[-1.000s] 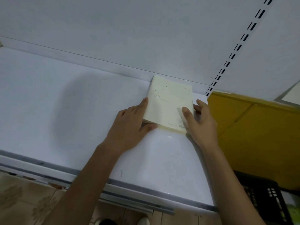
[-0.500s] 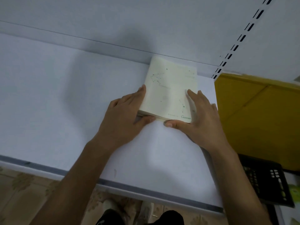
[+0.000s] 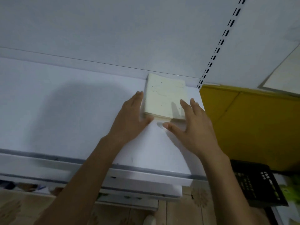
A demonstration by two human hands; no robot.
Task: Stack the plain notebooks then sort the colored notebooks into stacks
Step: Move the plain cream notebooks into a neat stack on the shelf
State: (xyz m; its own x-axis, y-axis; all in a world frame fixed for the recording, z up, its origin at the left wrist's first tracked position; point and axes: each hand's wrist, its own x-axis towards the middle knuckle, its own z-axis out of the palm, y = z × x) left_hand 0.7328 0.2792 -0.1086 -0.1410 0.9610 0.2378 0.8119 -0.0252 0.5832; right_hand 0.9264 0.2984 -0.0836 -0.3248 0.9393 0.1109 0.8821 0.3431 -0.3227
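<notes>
A stack of cream notebooks (image 3: 164, 96) with faint specks on the top cover lies at the back right corner of the white shelf (image 3: 65, 103), its far edge against the back panel. My left hand (image 3: 131, 114) lies flat on the shelf with straight fingers along the stack's left side and the thumb at its near left corner. My right hand (image 3: 193, 125) hovers with spread straight fingers over the stack's near right corner, its thumb pointing left just in front of the stack. Neither hand grips anything.
A yellow board (image 3: 250, 120) stands right of the shelf end. A slotted upright (image 3: 215, 51) runs up the back wall. A black plastic crate (image 3: 258, 184) sits low on the right. A lower shelf edge (image 3: 138, 189) and tiled floor show below.
The stack now sits farther back against the rear panel. My right hand has lifted off the cover and drawn back toward me; my left thumb has come off the near edge.
</notes>
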